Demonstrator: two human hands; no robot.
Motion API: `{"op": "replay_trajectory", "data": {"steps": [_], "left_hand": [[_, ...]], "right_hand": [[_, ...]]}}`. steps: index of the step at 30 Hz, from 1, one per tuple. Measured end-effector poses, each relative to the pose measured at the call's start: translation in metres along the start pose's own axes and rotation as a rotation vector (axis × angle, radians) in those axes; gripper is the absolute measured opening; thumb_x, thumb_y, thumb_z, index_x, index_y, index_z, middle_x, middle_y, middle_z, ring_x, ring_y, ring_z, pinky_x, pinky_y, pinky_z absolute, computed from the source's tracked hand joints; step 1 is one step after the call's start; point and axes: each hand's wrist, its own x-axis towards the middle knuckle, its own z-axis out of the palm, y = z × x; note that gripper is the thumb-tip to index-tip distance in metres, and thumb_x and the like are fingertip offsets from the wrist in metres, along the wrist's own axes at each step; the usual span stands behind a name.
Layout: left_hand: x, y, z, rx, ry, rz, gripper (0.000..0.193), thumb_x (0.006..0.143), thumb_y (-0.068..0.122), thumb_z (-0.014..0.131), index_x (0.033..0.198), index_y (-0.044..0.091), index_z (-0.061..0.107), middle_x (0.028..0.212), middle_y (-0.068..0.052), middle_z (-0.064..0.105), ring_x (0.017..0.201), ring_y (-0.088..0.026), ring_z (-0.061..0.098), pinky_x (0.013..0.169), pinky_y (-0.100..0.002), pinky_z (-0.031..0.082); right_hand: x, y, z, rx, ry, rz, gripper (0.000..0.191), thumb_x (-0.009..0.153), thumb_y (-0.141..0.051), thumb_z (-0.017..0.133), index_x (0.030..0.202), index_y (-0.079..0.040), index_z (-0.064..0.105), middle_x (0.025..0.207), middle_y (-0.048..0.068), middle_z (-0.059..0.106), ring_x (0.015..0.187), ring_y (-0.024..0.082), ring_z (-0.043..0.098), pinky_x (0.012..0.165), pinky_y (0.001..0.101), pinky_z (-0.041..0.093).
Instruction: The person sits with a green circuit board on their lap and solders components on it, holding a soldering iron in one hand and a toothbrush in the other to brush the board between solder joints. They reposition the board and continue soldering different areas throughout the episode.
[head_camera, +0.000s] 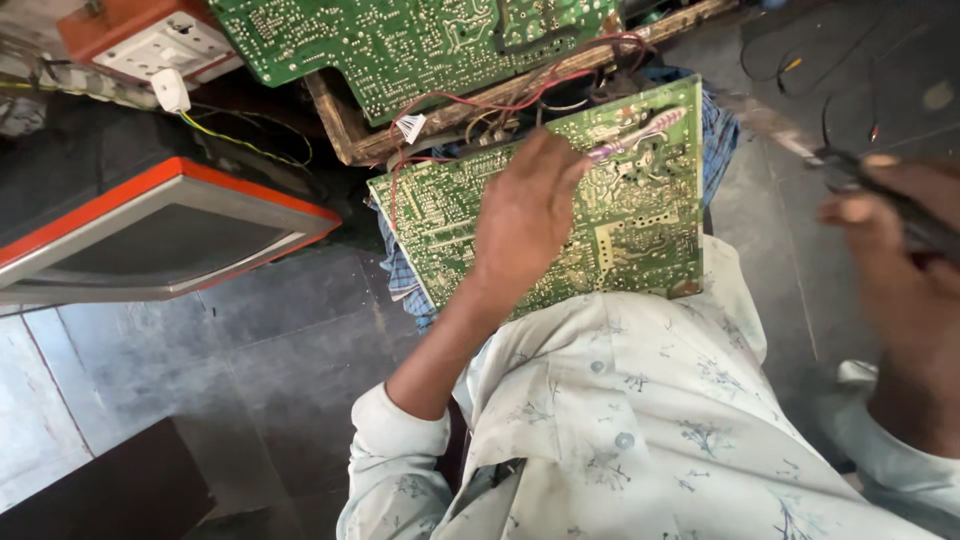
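My left hand is stretched forward, back of the hand up, fingers curled in a pinch at the tips. My right hand is raised out to the side, blurred, fingers wrapped in a grip.

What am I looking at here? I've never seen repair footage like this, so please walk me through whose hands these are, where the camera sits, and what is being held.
There is one picture, taken by a camera worn on a person's head and looking down, so the pale patterned shirt at the bottom is the person's own. No machine is involved, only two bare hands. The left hand rests on a green circuit board lying on the person's lap and holds a slim pinkish tool against it. The right hand, blurred at the right edge, grips a dark-handled tool; what kind it is I cannot tell. Further off, a second green circuit board leans on a wooden frame, joined by red wires. At the left sits an orange-rimmed screen casing on the grey floor.
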Motion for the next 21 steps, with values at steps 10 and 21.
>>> {"op": "replay_trajectory", "data": {"steps": [10,21], "left_hand": [[-0.023,-0.021,-0.117,0.112,0.354,-0.172,0.012,0.108,0.006,0.072,0.101,-0.001,0.066,0.089,-0.006,0.063,0.076,-0.009,0.058,0.065,-0.026,0.046],[-0.024,-0.021,-0.081,-0.079,0.193,-0.187,0.016,0.103,0.007,0.074,0.096,-0.002,0.064,0.081,-0.002,0.06,0.07,-0.005,0.051,0.062,-0.023,0.043]], "right_hand": [[0.007,0.007,0.002,-0.065,-0.126,-0.247,0.02,0.106,-0.007,0.08,0.116,0.006,0.069,0.102,0.019,0.072,0.087,0.023,0.072,0.081,0.0273,0.057],[0.032,-0.054,0.021,-0.199,-0.162,-0.378,0.022,0.093,-0.001,0.084,0.11,0.007,0.073,0.102,0.021,0.073,0.082,0.026,0.073,0.068,0.0312,0.057]]}}
